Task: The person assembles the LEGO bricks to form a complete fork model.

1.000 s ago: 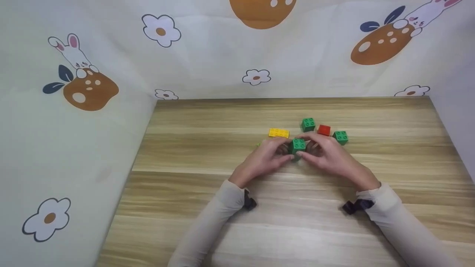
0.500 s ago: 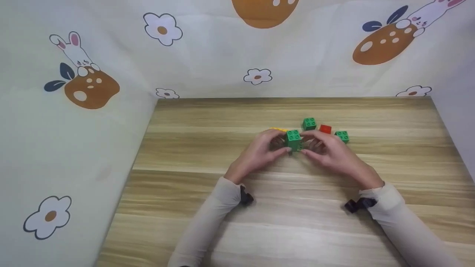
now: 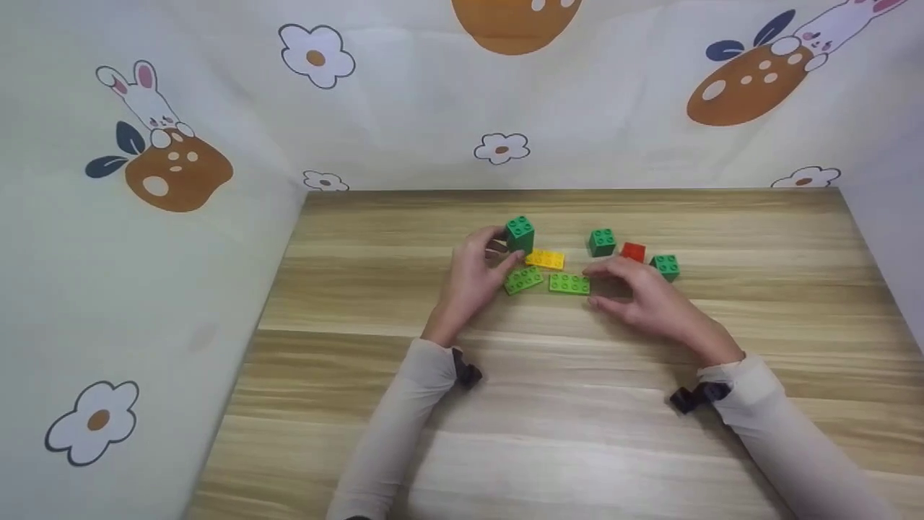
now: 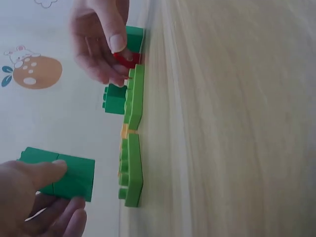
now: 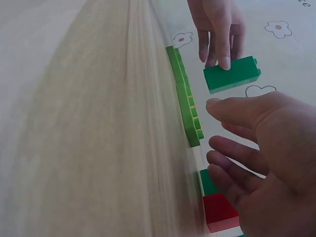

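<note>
My left hand (image 3: 473, 271) pinches a stack of two dark green toy bricks (image 3: 520, 235) between thumb and fingers. In the left wrist view the seam between the stacked bricks (image 4: 61, 173) shows, and the stack hangs above the wooden surface. Just below it lie a yellow brick (image 3: 546, 260) and a tilted lime green brick (image 3: 523, 280). A second lime green brick (image 3: 569, 284) lies to the right, with the fingertips of my right hand (image 3: 642, 296) at its right end. Nothing is between the right thumb and fingers, which stand apart in the right wrist view.
Behind the right hand sit a green brick (image 3: 602, 242), a red brick (image 3: 633, 252) and another green brick (image 3: 665, 266). The wooden table (image 3: 563, 433) ends at a patterned cloth wall (image 3: 411, 115) at the back and on the left.
The hands have parted. My left hand has carried the green stack left and away from me, uncovering the yellow and lime bricks; my right hand has let go and stays nearly in place.
</note>
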The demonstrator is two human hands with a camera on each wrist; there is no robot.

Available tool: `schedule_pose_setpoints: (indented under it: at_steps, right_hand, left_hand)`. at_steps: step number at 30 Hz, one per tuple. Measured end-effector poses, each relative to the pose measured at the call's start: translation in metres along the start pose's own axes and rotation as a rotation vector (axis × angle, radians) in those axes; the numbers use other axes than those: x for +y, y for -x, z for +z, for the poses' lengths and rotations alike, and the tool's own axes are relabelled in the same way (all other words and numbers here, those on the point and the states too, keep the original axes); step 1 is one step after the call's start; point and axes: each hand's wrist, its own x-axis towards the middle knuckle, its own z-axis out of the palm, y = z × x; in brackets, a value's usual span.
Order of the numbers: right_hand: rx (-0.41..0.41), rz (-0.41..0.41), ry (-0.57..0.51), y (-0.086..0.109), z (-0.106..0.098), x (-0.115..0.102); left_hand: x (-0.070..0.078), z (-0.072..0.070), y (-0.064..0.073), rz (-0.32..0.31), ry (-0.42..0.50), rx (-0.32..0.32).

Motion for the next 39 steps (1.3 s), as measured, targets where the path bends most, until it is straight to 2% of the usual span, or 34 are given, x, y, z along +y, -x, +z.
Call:
schedule_pose_setpoints:
  at_steps: [3,12,15,20,23,29,32,36,39]
  right_hand:
    - [-0.011,-0.006,0.007,0.000,0.002,0.002]
    - [-0.072,0.017,0.007,0.000,0.002,0.004]
    - [-0.093,0.025,0.015,0.001,0.001,0.003]
    - [-0.114,0.032,0.041,0.001,0.001,0.003]
    - [-0.118,0.033,0.046,0.000,0.002,0.003]
    - [-0.129,0.047,0.041,0.000,0.002,0.003]
    - [-0.127,0.051,0.041,0.000,0.002,0.003]
    - [-0.105,0.045,0.039,0.000,0.002,0.003]
    - [-0.086,0.036,0.034,-0.001,0.002,0.003]
  left_hand:
    - [-0.005,-0.003,-0.001,-0.059,-0.014,0.033]
    - [-0.020,-0.013,-0.004,-0.205,-0.047,0.043]
    - [-0.023,-0.017,-0.005,-0.236,-0.057,0.038]
    - [-0.029,-0.022,-0.004,-0.240,0.002,0.017]
    - [-0.030,-0.024,-0.003,-0.253,0.027,-0.024]
    - [-0.024,-0.035,0.002,-0.363,-0.059,-0.141]
    - [-0.018,-0.039,0.005,-0.394,-0.085,-0.217]
    - [-0.009,-0.038,0.008,-0.360,-0.077,-0.301]
    - [-0.005,-0.031,0.008,-0.313,-0.071,-0.334]
